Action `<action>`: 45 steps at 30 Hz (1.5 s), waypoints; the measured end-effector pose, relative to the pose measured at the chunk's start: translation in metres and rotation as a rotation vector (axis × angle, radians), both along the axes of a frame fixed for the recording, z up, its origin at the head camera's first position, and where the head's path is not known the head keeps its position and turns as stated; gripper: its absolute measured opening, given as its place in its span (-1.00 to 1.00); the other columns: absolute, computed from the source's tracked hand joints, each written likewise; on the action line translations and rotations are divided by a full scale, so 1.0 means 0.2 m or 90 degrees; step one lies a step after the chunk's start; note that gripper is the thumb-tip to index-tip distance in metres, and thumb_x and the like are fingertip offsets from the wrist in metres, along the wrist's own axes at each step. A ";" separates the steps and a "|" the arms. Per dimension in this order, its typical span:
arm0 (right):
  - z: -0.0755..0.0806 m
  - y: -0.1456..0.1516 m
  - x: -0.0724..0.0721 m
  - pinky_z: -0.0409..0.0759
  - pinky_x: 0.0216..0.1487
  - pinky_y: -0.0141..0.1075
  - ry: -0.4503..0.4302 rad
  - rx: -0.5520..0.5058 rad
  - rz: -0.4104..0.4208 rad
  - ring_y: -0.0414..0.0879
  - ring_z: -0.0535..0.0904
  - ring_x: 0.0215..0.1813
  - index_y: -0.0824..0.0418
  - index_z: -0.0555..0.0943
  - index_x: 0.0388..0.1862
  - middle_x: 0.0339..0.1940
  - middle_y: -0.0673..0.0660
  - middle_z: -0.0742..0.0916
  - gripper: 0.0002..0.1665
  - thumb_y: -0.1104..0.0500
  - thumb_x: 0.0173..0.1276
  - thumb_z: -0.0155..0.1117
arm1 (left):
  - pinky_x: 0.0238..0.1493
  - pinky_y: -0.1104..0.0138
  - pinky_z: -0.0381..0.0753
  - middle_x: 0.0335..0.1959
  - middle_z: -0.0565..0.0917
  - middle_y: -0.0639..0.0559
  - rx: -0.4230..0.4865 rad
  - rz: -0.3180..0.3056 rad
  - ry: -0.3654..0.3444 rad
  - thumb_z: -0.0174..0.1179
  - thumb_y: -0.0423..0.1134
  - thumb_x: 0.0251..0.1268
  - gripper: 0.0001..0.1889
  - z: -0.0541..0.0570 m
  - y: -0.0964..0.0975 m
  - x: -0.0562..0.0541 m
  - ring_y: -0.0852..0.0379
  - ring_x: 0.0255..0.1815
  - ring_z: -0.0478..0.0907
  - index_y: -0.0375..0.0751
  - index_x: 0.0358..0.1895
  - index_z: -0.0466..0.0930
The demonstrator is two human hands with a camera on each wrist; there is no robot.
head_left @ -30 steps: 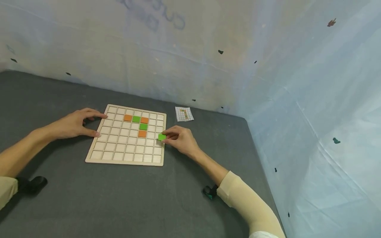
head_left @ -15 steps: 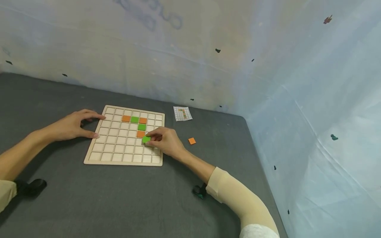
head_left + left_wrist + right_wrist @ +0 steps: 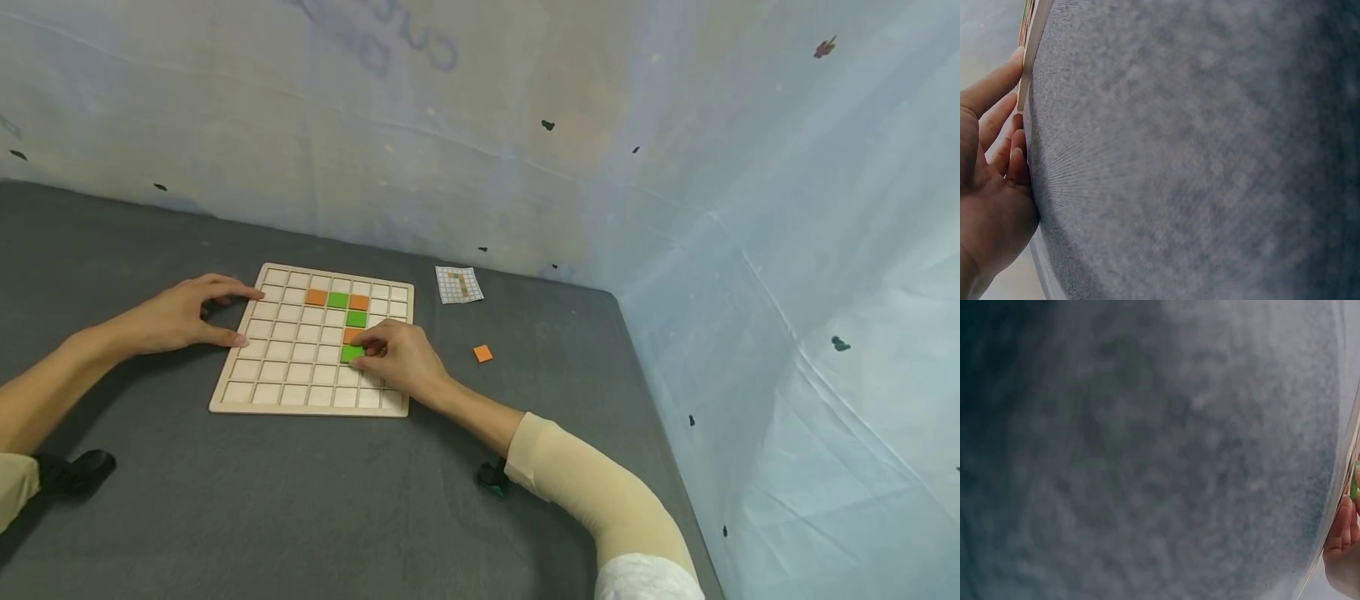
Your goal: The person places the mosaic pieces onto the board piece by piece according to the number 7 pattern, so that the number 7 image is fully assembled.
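Note:
In the head view, a pale wooden grid board (image 3: 252, 370) lies on the dark table. My right hand (image 3: 402, 357) pinches a green square tile (image 3: 349, 354) between thumb and fingers at a cell just below an orange tile (image 3: 349, 335). That orange tile is partly hidden by the fingers. Above it run a green tile (image 3: 356, 318) and a top row of orange (image 3: 316, 297), green and orange. My left hand (image 3: 176, 317) rests its extended index finger and thumb on the board's left edge; the left wrist view shows these fingertips against the board's side (image 3: 1034, 44).
A loose orange tile (image 3: 482, 354) lies on the table right of the board. Behind it is a small card (image 3: 459, 285) printed with a grid and coloured squares. Pale sheeting (image 3: 480, 192) rises along the table's back and right sides.
My right hand has carried the green tile leftward from the board's right edge to the cell under the lower orange tile. The loose orange tile has come into sight. My left hand stays put.

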State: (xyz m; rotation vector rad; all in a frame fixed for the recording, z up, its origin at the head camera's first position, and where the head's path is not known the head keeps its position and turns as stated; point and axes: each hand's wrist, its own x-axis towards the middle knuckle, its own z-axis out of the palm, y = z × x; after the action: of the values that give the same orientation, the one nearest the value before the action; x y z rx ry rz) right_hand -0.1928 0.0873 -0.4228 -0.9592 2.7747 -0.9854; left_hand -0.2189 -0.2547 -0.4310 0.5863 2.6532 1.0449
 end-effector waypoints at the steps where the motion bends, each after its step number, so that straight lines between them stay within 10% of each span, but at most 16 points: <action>1: 0.00 0.00 0.00 0.49 -0.25 -0.62 0.004 0.004 0.002 -0.49 0.52 -0.25 0.11 0.75 0.00 -0.21 -0.06 0.73 -0.68 0.07 0.27 0.48 | 0.09 -0.19 0.35 0.41 0.18 -0.39 0.000 0.000 0.000 0.48 -0.08 0.13 -0.21 0.00 0.00 0.00 -0.32 0.23 0.33 -0.23 0.42 0.37; 15: -0.02 -0.01 0.00 0.44 -0.25 -0.65 0.049 0.039 0.001 -0.41 0.51 -0.24 0.08 0.77 -0.03 -0.23 -0.06 0.67 -0.69 0.06 0.26 0.50 | 0.09 -0.24 0.34 0.40 0.17 -0.44 -0.012 0.006 -0.001 0.48 -0.14 0.15 -0.23 0.00 0.01 0.00 -0.37 0.22 0.32 -0.28 0.42 0.36; 30: -0.01 0.12 0.01 0.60 -0.18 -0.48 -0.094 -0.126 0.008 -0.33 0.61 -0.23 0.15 0.73 0.01 -0.17 -0.01 0.73 -0.69 0.17 0.28 0.47 | 0.07 -0.21 0.35 0.40 0.17 -0.45 -0.018 0.000 -0.002 0.47 -0.08 0.16 -0.20 0.00 0.01 0.00 -0.37 0.22 0.32 -0.28 0.43 0.34; 45: 0.07 0.47 -0.01 0.67 -0.14 -0.20 -0.110 -0.166 0.004 0.06 0.67 0.01 0.31 0.69 0.05 -0.02 0.18 0.72 -0.65 0.27 0.29 0.43 | 0.07 -0.19 0.36 0.41 0.17 -0.42 -0.013 0.002 -0.004 0.48 -0.08 0.15 -0.20 0.00 0.00 0.00 -0.33 0.22 0.32 -0.25 0.43 0.35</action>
State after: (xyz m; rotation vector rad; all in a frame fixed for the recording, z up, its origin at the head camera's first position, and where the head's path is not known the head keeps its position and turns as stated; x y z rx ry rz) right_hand -0.1941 0.1813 -0.4097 -0.8614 2.5444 -1.3830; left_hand -0.2185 -0.2538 -0.4306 0.5752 2.6571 1.0174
